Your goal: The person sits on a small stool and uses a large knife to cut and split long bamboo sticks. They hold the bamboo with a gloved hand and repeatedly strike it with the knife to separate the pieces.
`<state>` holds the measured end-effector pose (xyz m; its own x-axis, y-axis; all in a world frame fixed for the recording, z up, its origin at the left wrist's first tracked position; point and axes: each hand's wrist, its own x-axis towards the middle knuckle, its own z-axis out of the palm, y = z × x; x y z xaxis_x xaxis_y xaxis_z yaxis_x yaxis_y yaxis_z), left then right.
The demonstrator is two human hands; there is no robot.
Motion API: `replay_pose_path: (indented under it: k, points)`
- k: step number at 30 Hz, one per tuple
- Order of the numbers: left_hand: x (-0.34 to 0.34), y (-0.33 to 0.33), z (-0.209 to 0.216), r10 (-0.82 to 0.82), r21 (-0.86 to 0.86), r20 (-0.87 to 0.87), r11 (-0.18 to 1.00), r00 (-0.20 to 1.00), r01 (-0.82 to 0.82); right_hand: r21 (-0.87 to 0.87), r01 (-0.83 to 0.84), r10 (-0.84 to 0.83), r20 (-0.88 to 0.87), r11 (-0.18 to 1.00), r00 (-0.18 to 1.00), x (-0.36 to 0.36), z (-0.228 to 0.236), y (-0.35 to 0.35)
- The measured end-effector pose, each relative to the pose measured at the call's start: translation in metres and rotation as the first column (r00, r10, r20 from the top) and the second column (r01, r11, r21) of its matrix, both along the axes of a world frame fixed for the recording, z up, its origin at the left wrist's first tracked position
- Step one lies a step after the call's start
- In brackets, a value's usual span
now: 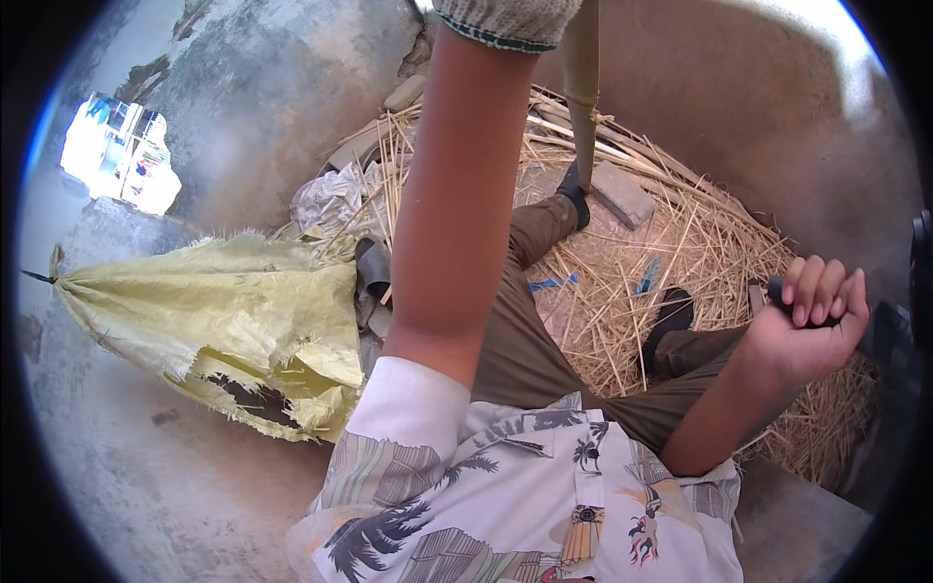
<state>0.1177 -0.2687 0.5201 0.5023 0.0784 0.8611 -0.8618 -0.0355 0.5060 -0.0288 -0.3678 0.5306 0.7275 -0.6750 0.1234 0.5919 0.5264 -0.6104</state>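
My left arm reaches up to the top edge, where my left hand (510,19) wears a pale knitted glove with a green cuff. Its fingers lie outside the picture, so their grip cannot be seen. Right beside the glove, a bamboo pole (582,83) stands nearly upright, its lower end by my dark shoe (573,194). Bare and closed, my right hand (812,316) grips a black handle (777,291) at the right. A dark, blurred shape (892,335) lies beyond that fist; whether it joins the handle is unclear.
Straw and split strips (622,311) litter the ground between my legs. A brick (622,194) lies by my far foot. At the left hangs a torn yellow woven sack (224,301), tied at its tip. Curved walls (739,107) surround me, with a bright opening (121,151) at the left.
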Motion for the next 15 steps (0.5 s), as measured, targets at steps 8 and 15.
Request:
replay_pose_path:
  k: [8, 15]
  points:
    - [-0.002, -0.013, -0.007, 0.042, 0.013, 0.017, 0.999, 0.999, -0.042, 0.294, -0.615, 0.666, -0.500, 0.732, 0.554, 0.050, -0.074, 0.066]
    - [0.000, -0.024, -0.006, 0.043, 0.016, 0.038, 0.999, 0.998, -0.043, 0.097, 0.057, -0.063, 0.055, 0.994, 0.997, 0.029, -0.024, 0.017]
